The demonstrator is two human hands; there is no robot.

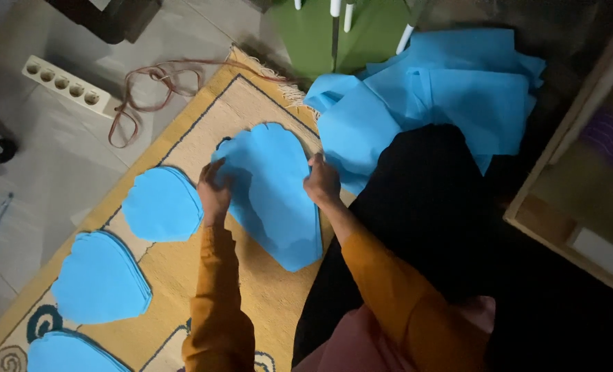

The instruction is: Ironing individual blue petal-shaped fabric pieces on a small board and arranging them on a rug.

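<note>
Blue cutout (272, 193) gripped at its edges by left hand (213, 194) and right hand (321, 180), laid on rug (251, 289), three blue stacks (162, 204) beside.

Four stacks of cut blue shapes lie on one rug (265, 303): the large stack (272, 193) under both hands, and three smaller stacks (162, 204), (100, 277), (65, 353) in a row. One heap of uncut blue sheets (451, 89). One power strip (65, 84), one cord (151, 86), two hands (213, 193), (322, 180).
</note>
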